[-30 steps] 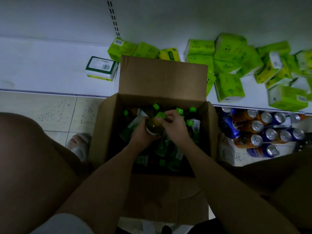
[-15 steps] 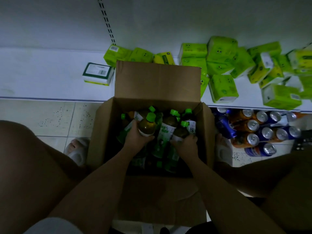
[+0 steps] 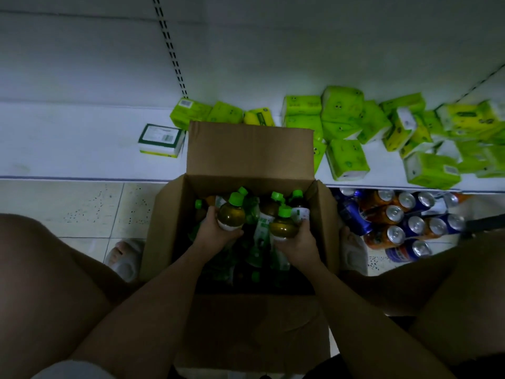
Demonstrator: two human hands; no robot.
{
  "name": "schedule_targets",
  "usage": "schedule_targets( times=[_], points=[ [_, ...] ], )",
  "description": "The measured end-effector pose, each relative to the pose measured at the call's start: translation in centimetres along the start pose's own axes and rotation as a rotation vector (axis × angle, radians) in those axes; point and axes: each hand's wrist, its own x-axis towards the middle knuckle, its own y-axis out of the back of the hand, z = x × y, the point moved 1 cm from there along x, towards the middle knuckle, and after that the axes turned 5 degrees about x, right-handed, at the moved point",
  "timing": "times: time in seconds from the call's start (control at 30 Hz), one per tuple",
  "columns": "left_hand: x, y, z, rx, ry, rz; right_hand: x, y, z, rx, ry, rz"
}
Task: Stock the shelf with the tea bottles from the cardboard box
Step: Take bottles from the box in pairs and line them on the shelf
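Note:
An open cardboard box [image 3: 164, 228] stands on the floor between my knees, holding several tea bottles with green caps. My left hand [image 3: 216, 233] grips one tea bottle [image 3: 231, 213] upright, raised above the others. My right hand [image 3: 296, 242] grips a second tea bottle [image 3: 284, 227] upright beside it. Both bottles hold amber tea. The white shelf [image 3: 82, 149] lies just beyond the box.
Green tissue packs [image 3: 344, 160] lie scattered across the shelf's right side, and a white-and-green box [image 3: 161, 139] sits at its left. Blue and orange cans [image 3: 396, 222] lie on the floor right of the box. My knees flank it.
My right hand has closed on a second bottle and lifted it out of the pile. My left hand holds its bottle slightly higher. The view has tilted up a little.

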Motion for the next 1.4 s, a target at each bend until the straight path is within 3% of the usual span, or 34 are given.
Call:
schedule_targets(
  times=[0.17, 0.27, 0.43, 0.63, 0.77, 1.17, 1.4],
  points=[
    [-1.8, 3.1, 3.9, -0.075, -0.025, -0.084, -1.9, 2.6, -4.9, 0.277, 0.038, -0.255],
    [-3.2, 5.4, 8.0, -0.086, -0.159, -0.057, -3.3, 3.8, -8.3, 0.525, -0.01, -0.367],
    [-5.7, 8.1, 14.8, -0.293, -0.297, -0.042, -5.9, 4.4, -15.3, 0.794, 0.08, -0.459],
    [-9.6, 11.3, 21.6, -0.428, -0.388, -0.005, -10.2, 5.7, -23.8, 0.774, 0.214, -0.379],
    [-11.8, 13.3, 24.7, -0.417, -0.474, 0.041, -12.6, 7.1, -27.0, 0.662, 0.421, -0.202],
    [-17.8, 18.5, 33.8, -0.359, -0.727, 0.0, -18.4, 11.0, -35.7, 0.559, 0.728, -0.169],
    [-19.9, 22.7, 39.5, -0.203, -0.806, 0.132, -20.5, 11.9, -41.8, 0.423, 0.878, -0.121]
  ],
)
